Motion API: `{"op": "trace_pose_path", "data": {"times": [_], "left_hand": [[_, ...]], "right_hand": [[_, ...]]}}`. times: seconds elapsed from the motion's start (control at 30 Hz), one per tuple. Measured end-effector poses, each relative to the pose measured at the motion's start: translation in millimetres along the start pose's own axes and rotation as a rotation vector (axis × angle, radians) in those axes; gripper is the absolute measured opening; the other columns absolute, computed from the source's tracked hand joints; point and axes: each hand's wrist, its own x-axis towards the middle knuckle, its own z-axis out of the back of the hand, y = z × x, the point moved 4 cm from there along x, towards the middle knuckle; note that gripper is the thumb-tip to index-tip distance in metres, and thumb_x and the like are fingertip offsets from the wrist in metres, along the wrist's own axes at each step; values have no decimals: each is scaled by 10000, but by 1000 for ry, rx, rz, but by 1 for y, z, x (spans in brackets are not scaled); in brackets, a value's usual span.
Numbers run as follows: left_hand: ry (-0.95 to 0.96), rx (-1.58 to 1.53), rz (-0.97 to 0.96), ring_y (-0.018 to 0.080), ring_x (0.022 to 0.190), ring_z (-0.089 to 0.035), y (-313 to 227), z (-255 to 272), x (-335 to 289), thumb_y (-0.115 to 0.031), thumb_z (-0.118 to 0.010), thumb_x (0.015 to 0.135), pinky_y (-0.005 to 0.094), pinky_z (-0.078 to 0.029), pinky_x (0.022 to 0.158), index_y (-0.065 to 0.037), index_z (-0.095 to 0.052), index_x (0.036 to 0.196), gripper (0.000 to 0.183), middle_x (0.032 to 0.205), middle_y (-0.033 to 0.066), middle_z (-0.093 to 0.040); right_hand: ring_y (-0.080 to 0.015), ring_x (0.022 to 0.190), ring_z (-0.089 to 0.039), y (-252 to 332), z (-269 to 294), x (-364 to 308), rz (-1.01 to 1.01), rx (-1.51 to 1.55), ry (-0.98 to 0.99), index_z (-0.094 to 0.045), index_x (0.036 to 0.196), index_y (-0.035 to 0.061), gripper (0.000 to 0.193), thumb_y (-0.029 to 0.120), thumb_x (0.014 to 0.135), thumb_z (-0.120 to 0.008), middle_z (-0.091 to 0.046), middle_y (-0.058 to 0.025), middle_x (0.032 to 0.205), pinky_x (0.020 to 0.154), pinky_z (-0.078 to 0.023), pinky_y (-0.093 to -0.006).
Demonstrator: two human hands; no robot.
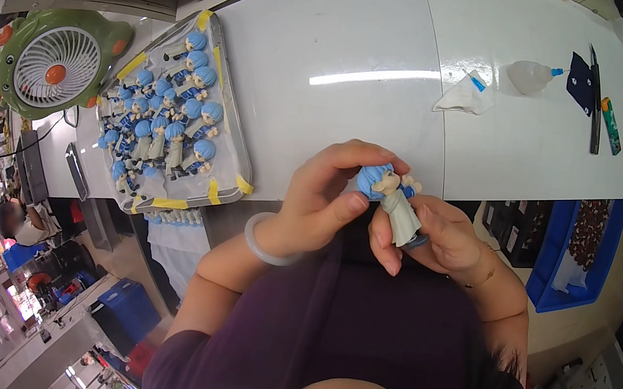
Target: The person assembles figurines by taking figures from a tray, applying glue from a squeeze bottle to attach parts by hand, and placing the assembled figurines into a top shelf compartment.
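Observation:
Between my two hands, close in front of my chest, is a small figurine (398, 212) with blue hair and a long pale robe. My left hand (334, 186) curls round its head, thumb and fingers against the blue hair. Lower down, my right hand (446, 235) grips the robe and dark base with thumb and fingers. The figurine tilts, its head toward my left hand. To the left, a tray (240, 153) edged with yellow tape carries many similar blue-haired figurines (161, 126), lying close together.
A green animal-shaped fan (59, 67) stands left of the tray. On the white table (357, 28) at the far right lie a white tissue (466, 95), a squeeze bottle (528, 76), a dark cloth (580, 85) and a green-handled cutter (611, 126). A blue bin (612, 239) sits below the table's right edge.

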Motion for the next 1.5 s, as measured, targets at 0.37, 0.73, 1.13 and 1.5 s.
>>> {"op": "trace_pose_path", "data": {"times": [0.37,0.73,1.13,1.5], "left_hand": [[60,-391,99,204,730,-538,3,6,-3,-306,-382,886,305,-452,659,-47,-373,1071,318,851,156,-498],[101,-460,120,198,720,-527,-3,4,-8,-276,-420,876,303,-478,607,-55,-336,1046,292,838,168,-490],[73,-308,74,191,754,-544,-7,5,-11,-247,-425,875,304,-501,621,-28,-334,1043,291,888,168,-494],[39,-262,92,147,795,-544,-8,10,-19,-226,-487,852,263,-465,667,17,-358,1045,336,913,125,-513]], "right_hand": [[-98,587,-468,73,29,-55,664,-936,-730,-505,763,2,81,73,769,-542,-493,-51,688,536,-385,-195],[-156,902,-512,119,89,-38,547,-1456,-1078,-464,1104,49,419,134,726,-625,-544,-81,1009,761,-377,-242],[-221,873,-528,82,-6,-21,465,-1467,-653,-539,947,11,352,-50,603,-578,-552,-108,912,782,-409,-292],[-226,859,-463,77,-39,-36,786,-2166,-721,-626,924,136,402,-39,564,-591,-518,-33,924,705,-416,-284]]}}
